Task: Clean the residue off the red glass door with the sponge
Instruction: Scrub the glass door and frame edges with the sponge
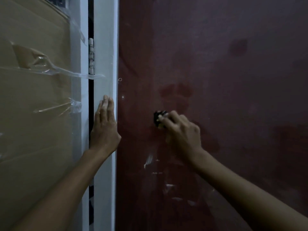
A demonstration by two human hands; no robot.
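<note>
Right hand [181, 130] grips the dark sponge [159, 119], pressing it on the red door [216, 72] above white residue [148, 160]. Left hand [105, 125] lies flat, fingers straight, on the white frame [104, 47] beside the hinge [91, 56].

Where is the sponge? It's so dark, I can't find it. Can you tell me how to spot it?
Find the big red glass door filling the right side. The right hand reaches up to the glass about halfway up, near its left edge, and the sponge pokes out past its fingers. It is a small black lump with a pale bit, far darker than the white smears below it.
</note>
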